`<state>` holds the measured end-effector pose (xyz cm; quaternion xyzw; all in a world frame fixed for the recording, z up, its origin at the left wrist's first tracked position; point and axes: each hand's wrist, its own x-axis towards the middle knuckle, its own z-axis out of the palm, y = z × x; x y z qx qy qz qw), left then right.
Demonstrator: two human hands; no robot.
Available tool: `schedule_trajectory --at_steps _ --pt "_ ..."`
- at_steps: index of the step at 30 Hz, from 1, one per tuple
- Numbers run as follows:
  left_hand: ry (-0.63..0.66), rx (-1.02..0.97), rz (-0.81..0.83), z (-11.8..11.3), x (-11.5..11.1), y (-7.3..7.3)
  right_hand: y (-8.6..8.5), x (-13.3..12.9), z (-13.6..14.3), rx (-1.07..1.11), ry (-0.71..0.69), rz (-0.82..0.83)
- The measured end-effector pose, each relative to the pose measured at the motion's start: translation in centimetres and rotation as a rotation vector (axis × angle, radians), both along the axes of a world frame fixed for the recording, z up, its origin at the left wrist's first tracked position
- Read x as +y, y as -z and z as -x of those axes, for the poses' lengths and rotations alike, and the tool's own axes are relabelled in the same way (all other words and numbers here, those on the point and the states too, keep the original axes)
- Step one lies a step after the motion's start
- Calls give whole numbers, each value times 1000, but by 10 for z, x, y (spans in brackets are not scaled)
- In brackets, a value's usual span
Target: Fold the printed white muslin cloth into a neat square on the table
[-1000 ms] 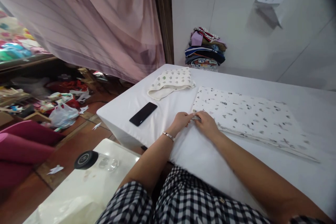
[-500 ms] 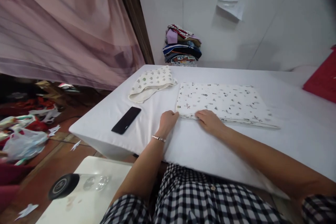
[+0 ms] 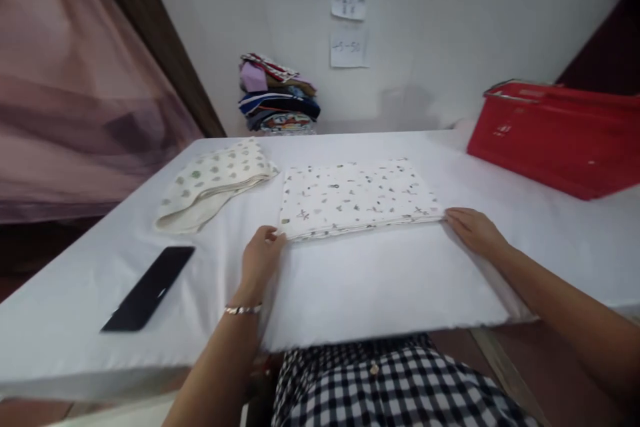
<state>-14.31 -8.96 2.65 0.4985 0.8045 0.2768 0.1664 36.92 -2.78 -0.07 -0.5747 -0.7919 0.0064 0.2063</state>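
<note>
Folded cloth (image 3: 357, 195) (underside) hidden

Black-white checked top (image 3: 400, 395), silvery bracelet (image 3: 243, 309)

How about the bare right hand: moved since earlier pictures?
Yes: the bare right hand moved right, away from the flat black phone, to the near right corner of the folded white printed cloth.

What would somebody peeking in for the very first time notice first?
Probably the big red bag or box, at the right on the white tabletop. Next, perhaps the folded patterned cloth in the middle, with the left hand and right hand at its two near corners. The black phone also stands out, lying at the front left.
</note>
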Motion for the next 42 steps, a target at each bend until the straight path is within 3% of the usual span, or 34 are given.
schedule_trajectory --at_steps 3,6,10,16,23,31,37,42 --pt "32 -27 -63 2 3 2 -4 0 -27 203 351 84" --pt "52 -58 -76 1 3 1 -9 6 -28 511 520 233" --pt "67 -99 -48 -1 3 -4 -21 20 -8 720 522 490" --pt "35 -112 32 -7 3 -14 -41 37 15 525 512 710" --pt "22 -107 29 -6 3 -12 -54 41 25 347 494 702" --pt "50 -92 28 -5 2 -12 -54 46 29 229 456 705" --pt "36 -97 21 -4 3 -11 -59 50 30 277 475 735" --pt "26 -122 34 -4 3 -11 -58 55 27 405 468 659"
